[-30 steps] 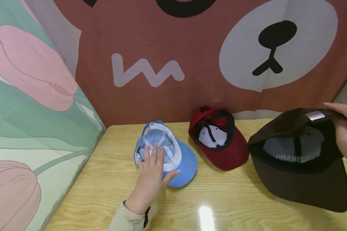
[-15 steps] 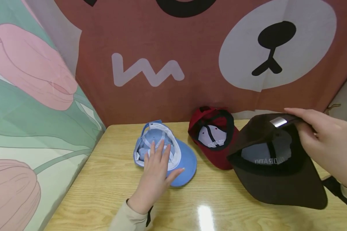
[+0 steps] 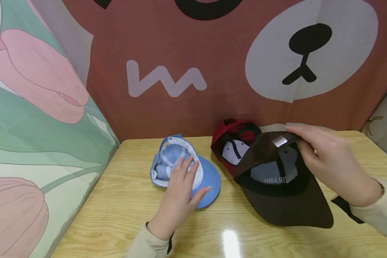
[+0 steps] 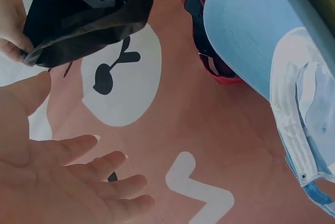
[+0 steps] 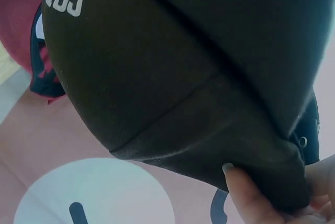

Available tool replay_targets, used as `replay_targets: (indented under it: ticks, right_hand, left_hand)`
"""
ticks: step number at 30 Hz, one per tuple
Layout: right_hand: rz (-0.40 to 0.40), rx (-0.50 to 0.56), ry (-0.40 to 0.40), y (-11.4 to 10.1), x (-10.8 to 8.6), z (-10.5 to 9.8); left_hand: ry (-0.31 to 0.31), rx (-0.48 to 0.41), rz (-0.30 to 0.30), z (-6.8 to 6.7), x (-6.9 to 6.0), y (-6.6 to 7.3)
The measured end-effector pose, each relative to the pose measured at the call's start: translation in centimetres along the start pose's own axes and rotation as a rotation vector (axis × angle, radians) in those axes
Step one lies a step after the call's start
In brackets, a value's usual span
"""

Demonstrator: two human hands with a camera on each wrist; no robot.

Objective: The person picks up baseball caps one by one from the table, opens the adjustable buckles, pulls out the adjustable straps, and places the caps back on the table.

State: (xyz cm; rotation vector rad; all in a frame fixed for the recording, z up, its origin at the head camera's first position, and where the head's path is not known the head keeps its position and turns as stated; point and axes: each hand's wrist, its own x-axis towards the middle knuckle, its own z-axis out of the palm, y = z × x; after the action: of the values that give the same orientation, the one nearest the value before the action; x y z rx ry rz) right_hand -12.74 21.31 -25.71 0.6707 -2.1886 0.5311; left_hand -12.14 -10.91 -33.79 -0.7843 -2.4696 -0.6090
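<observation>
My right hand (image 3: 335, 163) pinches the back strap of a dark brown cap (image 3: 287, 204), its hollow facing me, held over the table's right half. In the right wrist view the thumb and fingers (image 5: 251, 198) grip the edge of the brown cap (image 5: 157, 77). My left hand (image 3: 177, 200), fingers spread, hovers in front of the blue cap (image 3: 209, 182), which lies hollow side up. The left wrist view shows the left palm (image 4: 68, 177) with nothing in it. Behind the brown cap, a red cap (image 3: 219, 143) is partly hidden.
The wooden table (image 3: 116, 200) runs back to a hanging cloth (image 3: 167, 114) with a bear face print. On the left hangs a flower-patterned cloth (image 3: 16, 143). Another cloth hangs at the far right.
The brown cap has moved left in my right hand and now covers much of the red cap. My left hand has shifted slightly right.
</observation>
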Motion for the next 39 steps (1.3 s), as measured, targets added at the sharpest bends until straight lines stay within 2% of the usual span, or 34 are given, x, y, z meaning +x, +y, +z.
replay_targets:
  ticks: [5,12,19,28,34,39]
  right_hand:
    - [-0.012,0.028,0.016,-0.3,0.1,0.4]
    - [-0.026,0.019,0.018,-0.8,0.2,0.8]
    - [-0.064,0.083,0.040,-1.4,0.5,1.6]
    - [-0.072,0.099,-0.016,-2.2,0.8,2.3]
    - [-0.138,0.131,-0.018,-2.5,1.1,2.8]
    - [-0.156,0.152,-0.026,-2.9,1.2,3.0]
  left_hand:
    - [0.032,-0.007,0.046,0.1,0.1,0.0]
    - [0.100,-0.006,0.153,0.3,0.7,0.2]
    - [0.101,-0.026,0.213,-0.1,1.5,0.9]
    - [0.093,-0.079,0.287,-0.7,3.0,1.9]
    - [0.158,-0.076,0.377,-1.0,4.4,2.5]
    - [0.205,-0.070,0.451,-1.0,5.6,2.9]
